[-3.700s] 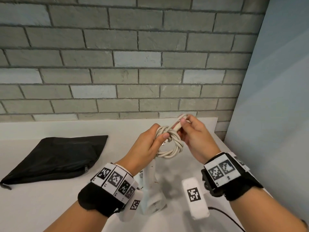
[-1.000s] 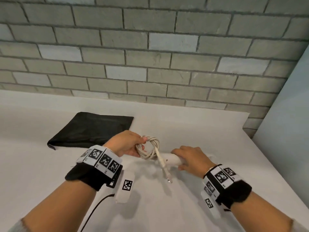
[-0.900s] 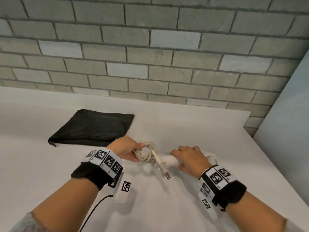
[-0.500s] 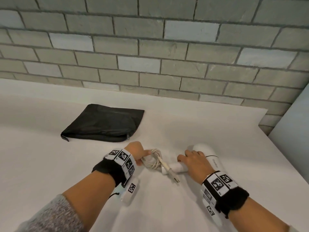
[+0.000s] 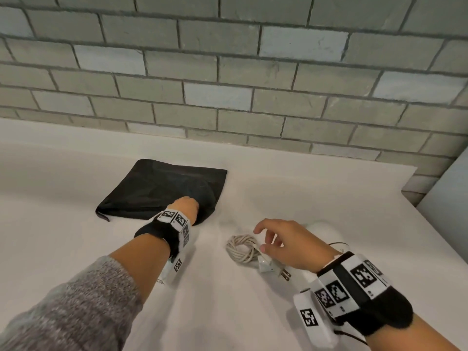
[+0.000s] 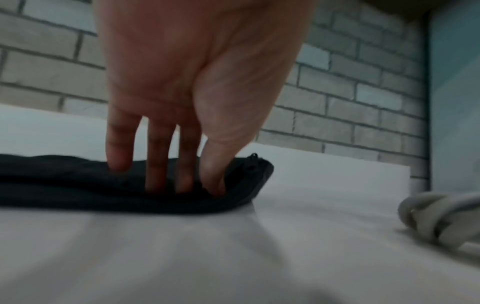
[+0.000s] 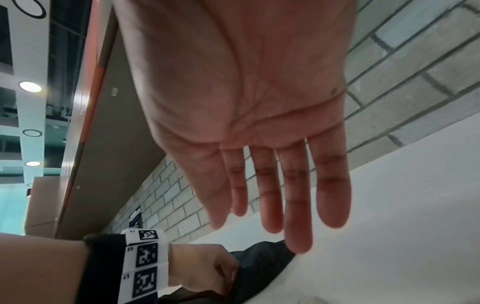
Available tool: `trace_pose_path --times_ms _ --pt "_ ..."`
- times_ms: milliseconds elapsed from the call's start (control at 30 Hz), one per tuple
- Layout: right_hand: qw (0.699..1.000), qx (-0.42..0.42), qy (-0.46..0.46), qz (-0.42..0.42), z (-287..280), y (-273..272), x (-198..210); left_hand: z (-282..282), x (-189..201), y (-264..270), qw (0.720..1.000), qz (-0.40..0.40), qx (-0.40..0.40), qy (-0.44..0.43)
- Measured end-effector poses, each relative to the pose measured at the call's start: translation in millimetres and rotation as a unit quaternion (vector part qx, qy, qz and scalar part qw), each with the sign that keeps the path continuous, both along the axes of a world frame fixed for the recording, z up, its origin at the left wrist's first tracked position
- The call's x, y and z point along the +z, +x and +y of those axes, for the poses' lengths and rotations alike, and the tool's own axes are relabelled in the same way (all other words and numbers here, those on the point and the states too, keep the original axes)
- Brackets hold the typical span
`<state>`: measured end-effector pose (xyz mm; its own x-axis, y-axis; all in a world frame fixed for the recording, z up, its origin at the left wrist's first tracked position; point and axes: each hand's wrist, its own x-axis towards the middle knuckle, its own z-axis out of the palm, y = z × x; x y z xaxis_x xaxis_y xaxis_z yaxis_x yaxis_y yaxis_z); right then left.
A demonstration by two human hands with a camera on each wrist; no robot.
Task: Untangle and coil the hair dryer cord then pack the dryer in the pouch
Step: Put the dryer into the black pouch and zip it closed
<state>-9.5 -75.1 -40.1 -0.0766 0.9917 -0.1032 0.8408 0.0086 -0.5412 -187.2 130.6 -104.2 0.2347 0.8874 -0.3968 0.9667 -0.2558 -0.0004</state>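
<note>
The black pouch lies flat at the table's middle left. My left hand is down on its near right corner. In the left wrist view the thumb and fingers pinch the pouch edge beside the zipper end. The white coiled cord lies on the table with its plug pointing toward me; it also shows at the right edge as the cord. My right hand hovers just above the coil, fingers spread, holding nothing. The white hair dryer lies behind that hand, mostly hidden.
A grey brick wall runs along the back of the white table. A pale panel stands at the right, just past the table's right edge.
My left hand let go of the coiled cord and moved left onto the pouch. My right hand released the dryer handle and opened above the coil. Cord and dryer now lie on the table.
</note>
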Motion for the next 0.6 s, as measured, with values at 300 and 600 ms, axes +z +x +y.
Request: trace_pose_path --times_ms 300,600 --pt "0.994 -0.076 0.072 -0.033 42 -5 14 -70 38 33 0.905 -0.323 -0.257 0.106" --pt "0.994 -0.082 0.059 -0.04 56 5 15 -88 43 4 0.92 -0.254 -0.262 0.14"
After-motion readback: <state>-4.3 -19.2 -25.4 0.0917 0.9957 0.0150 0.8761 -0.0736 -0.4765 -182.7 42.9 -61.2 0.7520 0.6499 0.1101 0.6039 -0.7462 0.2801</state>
